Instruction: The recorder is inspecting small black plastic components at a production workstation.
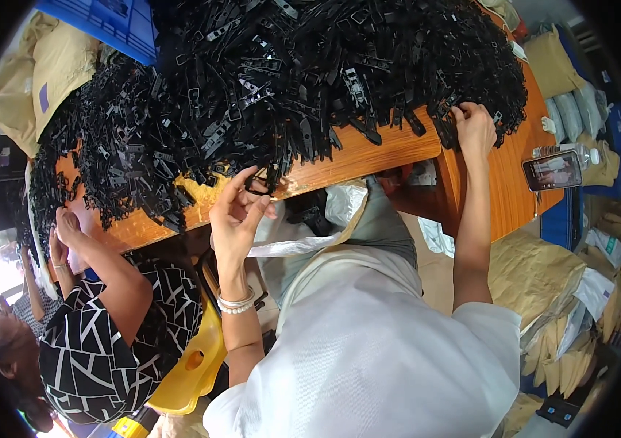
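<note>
A wide heap of small black plastic parts [288, 80], some long like clips and some shaped like frames, covers the wooden table [391, 150]. At the table's front edge my left hand [237, 219] is raised with its fingers curled, pinching a small black loop-shaped plastic part [257, 184]. Farther right, my right hand [475, 128] reaches to the heap's right edge. Its fingertips are pressed together among the black parts, and what they grip is hidden. Below the table edge an open sack with a silvery lining [343, 212] lies across my lap, with black parts inside.
Close on my left, a co-worker in a black-and-white patterned top [106, 350] handles parts at the table, near a yellow plastic chair [197, 358]. A blue crate [117, 25] stands at the far left. A phone [553, 171] lies at right, near brown sacks [537, 281].
</note>
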A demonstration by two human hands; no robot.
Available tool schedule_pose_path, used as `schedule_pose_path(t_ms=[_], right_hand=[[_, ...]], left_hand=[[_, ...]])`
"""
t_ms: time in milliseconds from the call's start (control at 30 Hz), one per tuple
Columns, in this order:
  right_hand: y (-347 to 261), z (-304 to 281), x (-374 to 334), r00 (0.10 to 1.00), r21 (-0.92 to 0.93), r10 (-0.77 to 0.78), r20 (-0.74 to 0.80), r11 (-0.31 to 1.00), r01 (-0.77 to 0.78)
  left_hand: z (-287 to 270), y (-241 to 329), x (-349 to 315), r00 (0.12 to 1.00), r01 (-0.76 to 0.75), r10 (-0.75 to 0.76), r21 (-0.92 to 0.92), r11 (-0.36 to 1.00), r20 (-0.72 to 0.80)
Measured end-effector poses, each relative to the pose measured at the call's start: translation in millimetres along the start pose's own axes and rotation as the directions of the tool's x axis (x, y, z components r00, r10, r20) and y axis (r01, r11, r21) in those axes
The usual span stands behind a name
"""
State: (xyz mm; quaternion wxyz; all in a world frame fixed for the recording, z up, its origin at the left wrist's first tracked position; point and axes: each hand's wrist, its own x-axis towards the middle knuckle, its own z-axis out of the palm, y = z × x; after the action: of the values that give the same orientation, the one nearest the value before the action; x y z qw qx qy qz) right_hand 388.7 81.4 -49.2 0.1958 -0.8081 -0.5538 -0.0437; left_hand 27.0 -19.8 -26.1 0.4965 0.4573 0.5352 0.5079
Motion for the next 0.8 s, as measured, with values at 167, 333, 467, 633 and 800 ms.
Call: schedule_pose_path(t_ms=[167,333,467,633,800], right_hand=[[8,5,-4,0.998,-0.13,-0.032,-0.059,0.991,0.024],[-11,-28,-38,0.979,0.093,-0.105,-0.177,0.988,0.123],[-68,-56,-80,0.876,0.74,-0.482,-0.006,0.588,0.328],[-118,-63,-108,0.701,0.715,-0.693,-0.166,0.405,0.57],[-131,-68,-116,0.68,0.671,-0.711,-0.18,0.417,0.614]], left_hand=[[9,2,-1,0.991,0.098,-0.086,-0.126,0.987,0.098],[13,-5,4,0.991,-0.018,0.036,-0.14,0.99,0.126],[47,2,1,0.966,-0.026,0.095,-0.275,0.961,0.24],[53,6,-5,0.954,-0.123,0.157,-0.144,0.982,0.254],[45,8,-7,0.959,-0.155,0.187,-0.16,0.975,0.213]])
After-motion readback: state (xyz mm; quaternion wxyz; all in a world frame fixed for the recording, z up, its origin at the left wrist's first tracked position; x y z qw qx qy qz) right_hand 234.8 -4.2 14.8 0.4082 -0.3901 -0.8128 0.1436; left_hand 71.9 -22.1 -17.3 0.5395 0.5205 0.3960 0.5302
